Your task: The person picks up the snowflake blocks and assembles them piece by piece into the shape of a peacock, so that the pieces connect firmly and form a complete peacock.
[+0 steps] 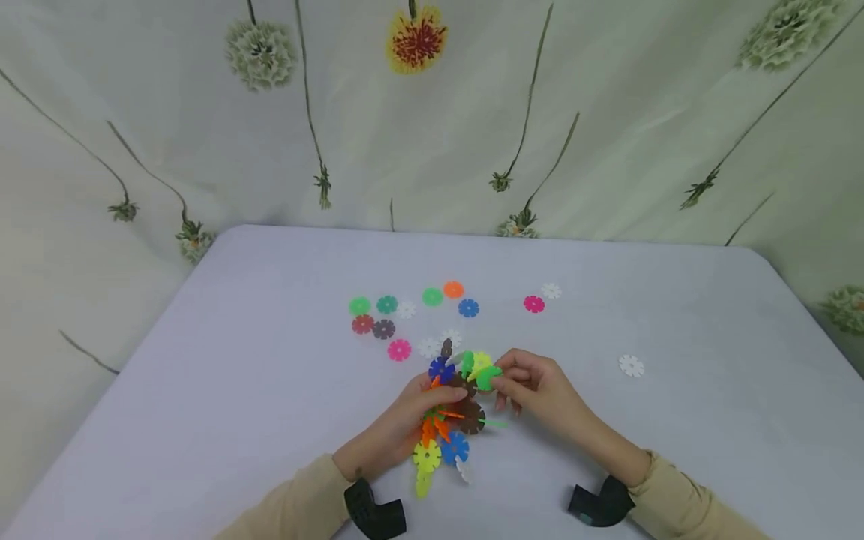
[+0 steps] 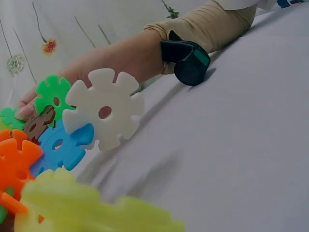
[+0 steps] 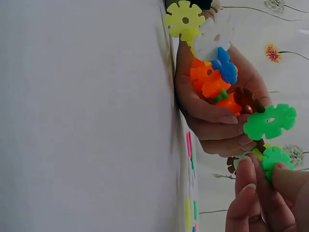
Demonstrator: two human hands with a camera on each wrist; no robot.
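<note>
Together, Two Hands Held a Notched-Disc Cluster Over the White Table

A pale fabric backdrop (image 1: pixel 607 90) printed with flowers and thin stems hung behind the smooth white table (image 1: pixel 236 337). The table's far edge ran nearly straight between rounded corners, and its side edges slanted outward toward the person. Wide tabletop stretched from the left beige cloth sleeve (image 1: pixel 290 502) to the left edge, and another broad stretch lay right of the right beige cloth sleeve (image 1: pixel 695 495), so both arms had room sideways.

Between the arms, well short of the far edge, was a multicoloured cluster of flower-shaped plastic discs (image 1: pixel 472 417), in brown, orange, blue, yellow, green and white. Whether its lowest yellow disc touched the tabletop, I could not tell. The left hand (image 1: pixel 401 420) gripped the cluster from its left side, thumb across the front. The right hand (image 1: pixel 536 382) was narrowed to a pinch on a bright green notched plastic disc (image 1: pixel 487 378) at the cluster's upper right; whether their slots were engaged was too small to tell.

Black wrist devices (image 1: pixel 375 511) sat on both wrists. Beyond the hands lay scattered loose discs, including an orange notched disc (image 1: pixel 454 289); a white notched disc (image 1: pixel 628 366) lay apart, nearer the right edge.
</note>
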